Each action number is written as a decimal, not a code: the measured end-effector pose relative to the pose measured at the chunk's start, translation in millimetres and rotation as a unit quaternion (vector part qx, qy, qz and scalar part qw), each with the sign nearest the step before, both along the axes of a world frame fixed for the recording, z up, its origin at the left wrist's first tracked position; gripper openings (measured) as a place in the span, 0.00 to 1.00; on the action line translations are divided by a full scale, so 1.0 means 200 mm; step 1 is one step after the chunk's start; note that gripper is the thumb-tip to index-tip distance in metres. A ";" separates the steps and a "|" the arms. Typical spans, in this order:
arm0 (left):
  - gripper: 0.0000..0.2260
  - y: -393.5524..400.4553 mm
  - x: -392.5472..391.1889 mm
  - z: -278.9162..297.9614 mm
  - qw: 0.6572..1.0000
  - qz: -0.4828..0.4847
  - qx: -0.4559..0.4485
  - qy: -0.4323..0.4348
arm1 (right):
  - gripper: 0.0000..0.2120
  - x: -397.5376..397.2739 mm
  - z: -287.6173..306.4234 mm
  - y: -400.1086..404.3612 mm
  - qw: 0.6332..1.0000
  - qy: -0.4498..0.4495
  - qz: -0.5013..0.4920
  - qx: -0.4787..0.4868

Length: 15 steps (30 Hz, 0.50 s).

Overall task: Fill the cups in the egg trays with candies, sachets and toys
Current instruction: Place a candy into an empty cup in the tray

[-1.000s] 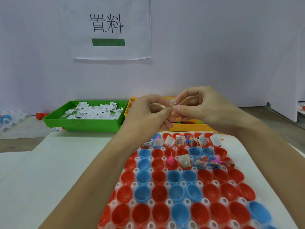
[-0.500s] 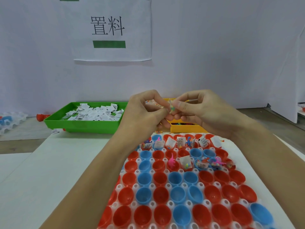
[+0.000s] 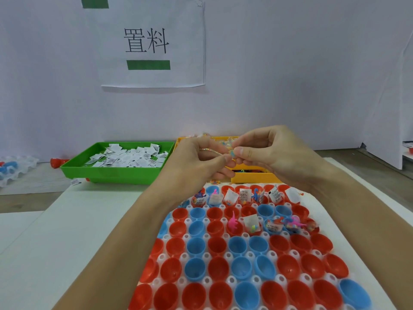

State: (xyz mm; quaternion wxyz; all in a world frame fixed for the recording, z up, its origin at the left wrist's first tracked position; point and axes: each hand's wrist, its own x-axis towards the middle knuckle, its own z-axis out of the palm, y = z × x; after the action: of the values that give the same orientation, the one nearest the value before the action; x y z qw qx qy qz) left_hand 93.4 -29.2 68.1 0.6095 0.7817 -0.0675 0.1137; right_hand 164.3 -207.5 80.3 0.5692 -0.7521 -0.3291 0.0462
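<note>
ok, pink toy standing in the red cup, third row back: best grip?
Pinch the pink toy by its upper body with a hand coming straight down. It stands upright, poking above the red cup, and neighbouring cups block the sides.

Brightness: the scene is evenly and brightly lit; no single source is seen.
Shadows: soft, faint ones are cast under the paper sign (image 3: pixel 152 41) and the green tray (image 3: pixel 116 174).
Glare: small highlights are caught inside the near red and blue cups (image 3: pixel 243 265).
Sharpness: slightly soft throughout; far candies are blurred.
Distortion: wide-angle stretching is noticed at the edges.
</note>
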 end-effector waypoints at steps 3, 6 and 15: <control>0.05 0.01 0.00 0.00 1.000 0.002 0.005 0.001 | 0.06 0.00 0.00 0.00 1.000 -0.013 0.002 -0.010; 0.05 0.00 0.00 -0.01 1.000 0.015 0.019 -0.008 | 0.07 0.01 0.00 0.00 1.000 -0.013 0.008 -0.016; 0.06 0.01 0.02 -0.03 0.990 0.023 0.141 -0.017 | 0.04 0.02 -0.01 -0.02 0.994 -0.045 0.010 -0.095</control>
State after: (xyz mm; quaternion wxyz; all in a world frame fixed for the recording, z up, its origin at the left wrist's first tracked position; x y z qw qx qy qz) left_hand 96.5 -27.9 61.2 0.4889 0.8593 -0.0751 0.1306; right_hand 168.1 -212.1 78.4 0.4794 -0.8008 -0.3555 0.0490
